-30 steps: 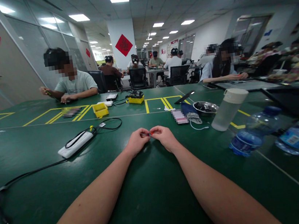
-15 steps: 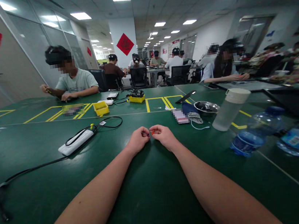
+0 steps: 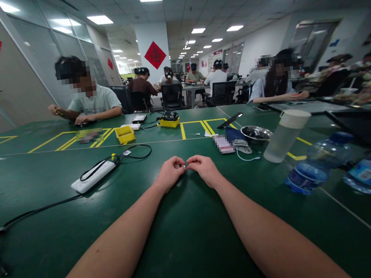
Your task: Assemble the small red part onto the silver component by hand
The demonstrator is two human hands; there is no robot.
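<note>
- Near the middle of the green table [image 3: 170, 232], the left hand [image 3: 171, 176] and the right hand [image 3: 203, 168] face each other, with the fingertips almost meeting.
- A small piece [image 3: 181, 165], thin and somewhat silvery, is found at the fingertips of the left hand. It is too small to say what it is.
- The left hand appears to grasp this piece between its thumb and fingers.
- The right hand has its thumb and fingers drawn together, but one cannot tell if something is pinched there.
- From the right hand, the piece lies just to the left; the left hand is the nearer one, being in contact with it.
- Its long axis seems to run left to right, across the narrow gap between the hands, though fingers hide a part, so this is a judgement.
- Farther to the left lies a white block [image 3: 91, 181] with a black cable [image 3: 44, 209]; to the far right stand a metal bowl [image 3: 257, 139] and a frosted bottle [image 3: 275, 143], well apart from both hands.
</note>
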